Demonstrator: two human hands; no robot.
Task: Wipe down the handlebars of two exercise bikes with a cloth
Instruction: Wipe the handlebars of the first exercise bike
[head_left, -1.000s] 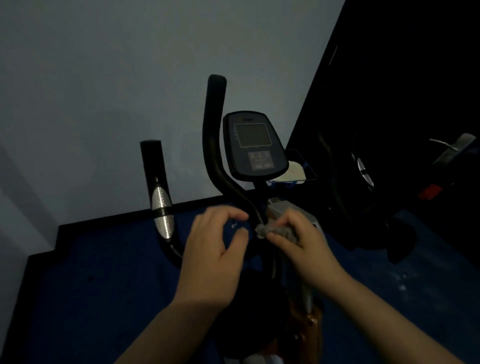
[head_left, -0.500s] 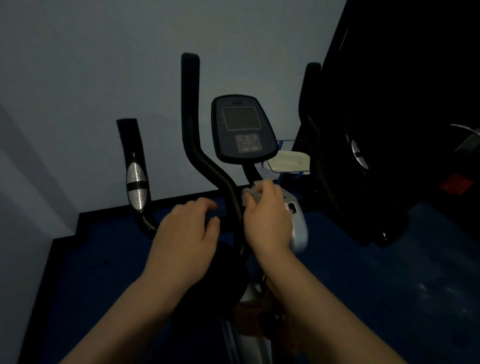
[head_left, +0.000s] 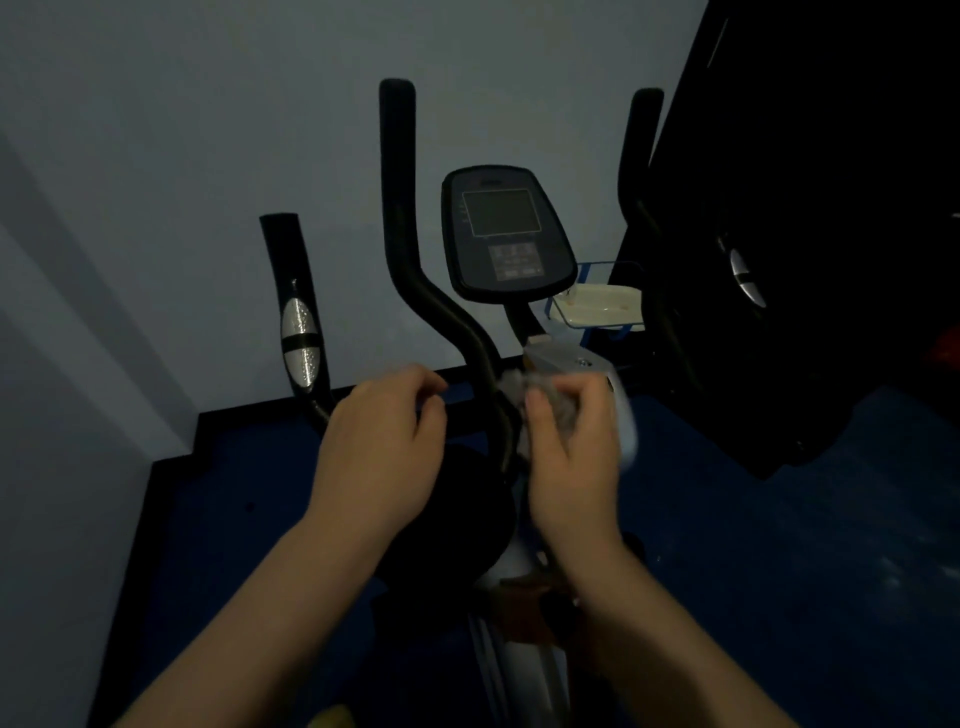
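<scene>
Right hand (head_left: 571, 447) bunched round grey cloth (head_left: 545, 400), pressed beside base of tall bar (head_left: 410, 260) near console (head_left: 504, 234) stem. Left hand (head_left: 379, 447) loosely curled, holding nothing, just left of same bar. Short grip (head_left: 298, 322) far left and right bar (head_left: 641, 156) untouched now. Looks early: still first bike, second dark machine (head_left: 810, 234) at right still to do.

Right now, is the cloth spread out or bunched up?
Bunched up: the cloth shows as a crumpled grey wad gripped in the right hand, beside the handlebar.
</scene>
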